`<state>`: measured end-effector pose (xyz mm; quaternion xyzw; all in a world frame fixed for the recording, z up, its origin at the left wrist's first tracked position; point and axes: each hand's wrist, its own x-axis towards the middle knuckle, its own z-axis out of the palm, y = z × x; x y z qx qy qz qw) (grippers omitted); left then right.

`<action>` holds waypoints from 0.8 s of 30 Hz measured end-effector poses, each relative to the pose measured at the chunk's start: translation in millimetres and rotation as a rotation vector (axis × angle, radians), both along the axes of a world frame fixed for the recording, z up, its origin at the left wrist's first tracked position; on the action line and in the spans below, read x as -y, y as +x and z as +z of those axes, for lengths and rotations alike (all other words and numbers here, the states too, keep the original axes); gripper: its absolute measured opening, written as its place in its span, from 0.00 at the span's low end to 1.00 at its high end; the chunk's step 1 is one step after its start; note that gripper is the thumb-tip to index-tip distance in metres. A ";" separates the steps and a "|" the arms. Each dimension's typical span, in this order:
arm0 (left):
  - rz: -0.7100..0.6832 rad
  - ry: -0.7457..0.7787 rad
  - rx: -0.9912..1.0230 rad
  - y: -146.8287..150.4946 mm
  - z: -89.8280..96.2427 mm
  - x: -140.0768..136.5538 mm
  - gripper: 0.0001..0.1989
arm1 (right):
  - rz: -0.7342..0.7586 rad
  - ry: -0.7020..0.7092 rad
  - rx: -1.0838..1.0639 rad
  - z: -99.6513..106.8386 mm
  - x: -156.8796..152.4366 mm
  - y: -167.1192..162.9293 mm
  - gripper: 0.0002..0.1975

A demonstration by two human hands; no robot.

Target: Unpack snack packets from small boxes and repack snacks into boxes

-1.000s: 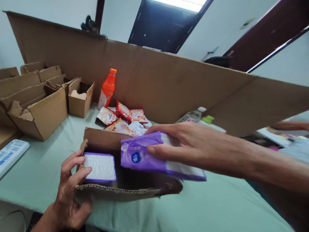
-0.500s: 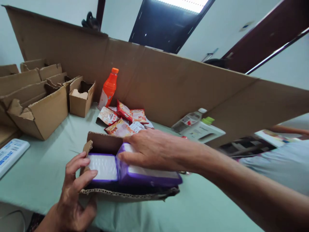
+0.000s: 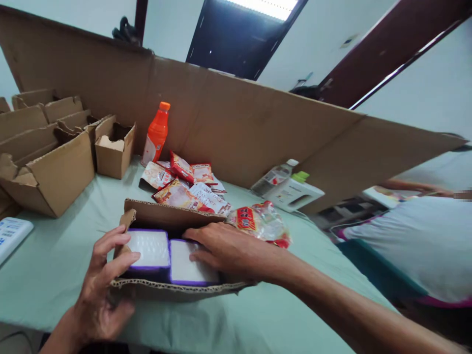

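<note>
A cardboard box [image 3: 180,295] with its top open lies in front of me on the green cloth. Two white packs with purple edges sit side by side inside, the left pack [image 3: 149,248] slightly higher than the right pack [image 3: 184,260]. My left hand [image 3: 103,280] grips the box's left wall, two fingertips over the edge by the left pack and the thumb outside. My right hand [image 3: 232,250] rests on the right pack, thumb across its white top and fingers reaching toward the back wall. That hand hides the pack's right end.
Snack packets [image 3: 180,194] and a clear red-labelled bag [image 3: 258,221] lie behind the box. An orange bottle [image 3: 157,135], a clear bottle [image 3: 273,177] and a white jug [image 3: 298,194] are farther back. Cardboard boxes [image 3: 70,172] stand left. Another person [image 3: 416,241] is at right.
The right pack has gone from tilted and raised to lying down inside the box under my right hand. The view has shifted right, and the clear red-labelled bag now shows.
</note>
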<state>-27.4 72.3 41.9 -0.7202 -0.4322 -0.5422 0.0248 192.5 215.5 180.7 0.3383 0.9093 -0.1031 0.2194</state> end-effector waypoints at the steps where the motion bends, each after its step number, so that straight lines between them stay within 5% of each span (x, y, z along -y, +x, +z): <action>1: -0.016 -0.023 0.002 -2.9 1.2 -0.5 0.32 | -0.012 -0.002 -0.018 -1.0 0.7 0.9 0.18; 9: -0.047 -0.066 0.013 -11.0 3.7 -0.9 0.32 | -0.041 0.180 -0.036 -7.5 -2.2 2.0 0.14; 17: -0.004 -0.089 0.002 -10.5 6.4 6.9 0.34 | -0.177 0.317 -0.731 3.0 8.6 74.9 0.16; 20: -0.001 -0.107 0.008 -8.8 9.3 10.1 0.32 | -0.209 0.307 -0.843 -8.3 19.9 99.9 0.16; 24: 0.000 -0.199 0.055 -2.8 18.2 17.5 0.30 | -0.072 0.331 -0.925 -34.8 34.1 109.1 0.17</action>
